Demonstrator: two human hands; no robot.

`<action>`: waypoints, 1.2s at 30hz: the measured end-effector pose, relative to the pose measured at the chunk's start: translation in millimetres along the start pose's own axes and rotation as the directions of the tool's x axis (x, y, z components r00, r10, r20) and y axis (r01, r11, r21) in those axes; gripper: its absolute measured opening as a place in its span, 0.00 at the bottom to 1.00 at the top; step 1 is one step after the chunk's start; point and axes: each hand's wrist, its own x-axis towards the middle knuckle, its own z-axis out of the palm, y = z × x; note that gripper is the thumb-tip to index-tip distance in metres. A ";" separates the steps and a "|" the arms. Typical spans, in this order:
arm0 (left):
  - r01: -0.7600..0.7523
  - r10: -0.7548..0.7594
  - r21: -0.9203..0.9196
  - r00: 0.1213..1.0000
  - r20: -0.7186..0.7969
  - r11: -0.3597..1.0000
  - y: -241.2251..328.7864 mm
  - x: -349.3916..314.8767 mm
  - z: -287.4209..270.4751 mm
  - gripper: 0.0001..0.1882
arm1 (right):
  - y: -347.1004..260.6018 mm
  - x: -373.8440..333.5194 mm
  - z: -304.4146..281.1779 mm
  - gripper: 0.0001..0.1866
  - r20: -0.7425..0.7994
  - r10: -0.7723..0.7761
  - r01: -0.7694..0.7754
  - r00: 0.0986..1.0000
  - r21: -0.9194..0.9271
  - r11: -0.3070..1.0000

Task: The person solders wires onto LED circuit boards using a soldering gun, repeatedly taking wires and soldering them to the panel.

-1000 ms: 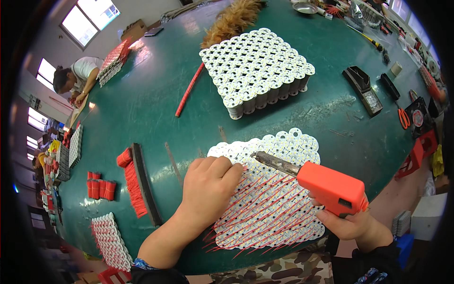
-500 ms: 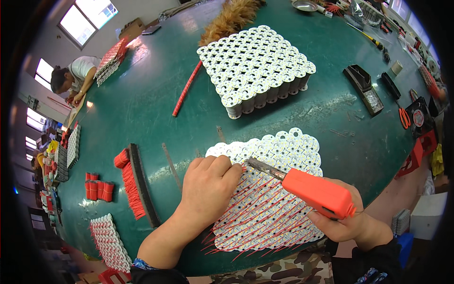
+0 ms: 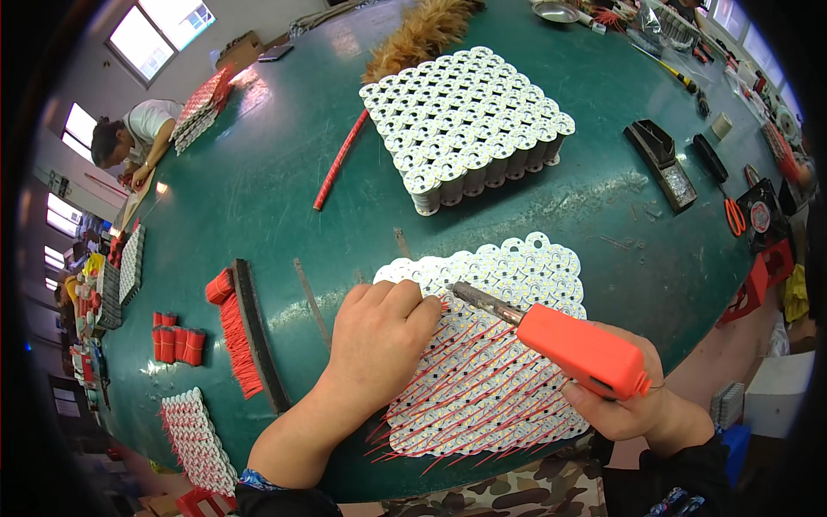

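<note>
A sheet of joined round white LED boards (image 3: 544, 274) lies on the green table in front of me. Many thin red wires (image 3: 482, 388) run slantwise across its nearer part. My right hand (image 3: 633, 412) grips a red soldering gun (image 3: 579, 349), whose dark metal tip points left and rests at or just above the boards. Close to that tip, my left hand (image 3: 379, 332) is closed in a pinch over the sheet's left side. A bit of red wire shows at its fingertips; the rest of what it holds is hidden by the hand.
A thick stack of similar boards (image 3: 469, 129) stands farther back, beside a feather duster (image 3: 422, 34). At left lie loose red wires along a dark strip (image 3: 258, 336), red wire bundles (image 3: 178, 341) and a wired sheet (image 3: 198, 439). A black holder (image 3: 662, 164) and orange-handled scissors (image 3: 734, 217) lie right.
The soldering gun has shifted very slightly right and down, its tip a little farther from my left fingers. My left hand stays in nearly the same place.
</note>
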 end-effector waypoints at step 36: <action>-0.002 0.002 0.007 1.000 0.004 1.000 0.5 0.1 1.3 0.11 | 4.3 1.5 -1.4 0.38 0.048 -0.061 0.064 0.997 -0.058 0.996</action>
